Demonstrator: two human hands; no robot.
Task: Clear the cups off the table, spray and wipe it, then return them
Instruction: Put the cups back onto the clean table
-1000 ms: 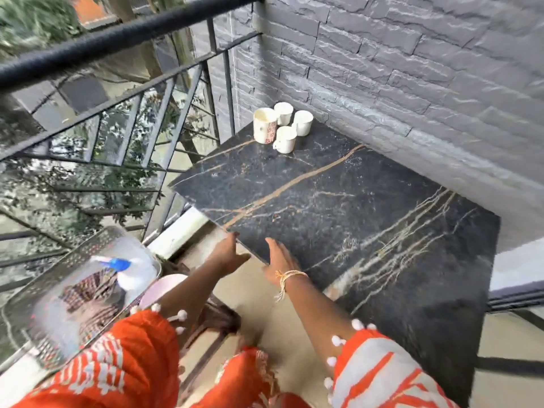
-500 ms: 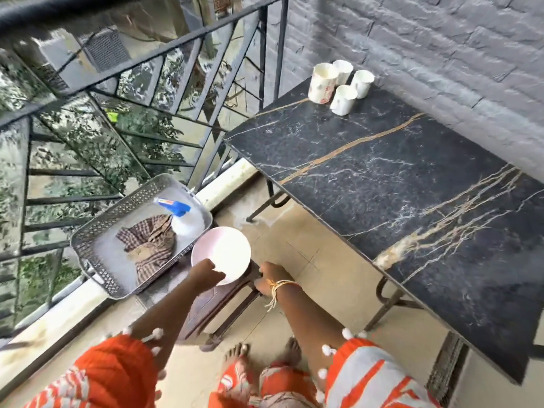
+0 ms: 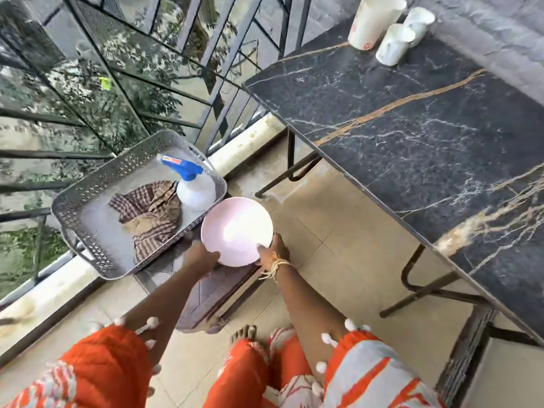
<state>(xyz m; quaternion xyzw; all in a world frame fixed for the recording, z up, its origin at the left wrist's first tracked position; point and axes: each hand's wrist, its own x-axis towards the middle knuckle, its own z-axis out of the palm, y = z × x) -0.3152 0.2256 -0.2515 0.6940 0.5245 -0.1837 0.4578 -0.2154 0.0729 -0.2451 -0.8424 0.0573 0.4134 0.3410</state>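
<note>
A pale pink round plate [image 3: 235, 229] sits over a low brown stool [image 3: 212, 293]. My left hand [image 3: 203, 256] grips its near-left rim and my right hand [image 3: 272, 250] grips its near-right rim. Three white cups stand at the far corner of the black marble table [image 3: 412, 119]: a tall cup [image 3: 372, 20], a small cup [image 3: 394, 44] and another small cup [image 3: 419, 22]. A grey perforated tray [image 3: 97, 187] holds a spray bottle [image 3: 192, 187] with a blue head and a checked cloth [image 3: 150, 213].
A black metal railing [image 3: 141, 60] with glass runs along the left, with a low kerb beneath it. The table's folding metal legs [image 3: 424, 293] stand on the beige tiled floor. A grey brick wall backs the table at the top right.
Both hands left the table's front edge and came down to the pink plate on the stool, now holding its rim on either side. The view swung left and down.
</note>
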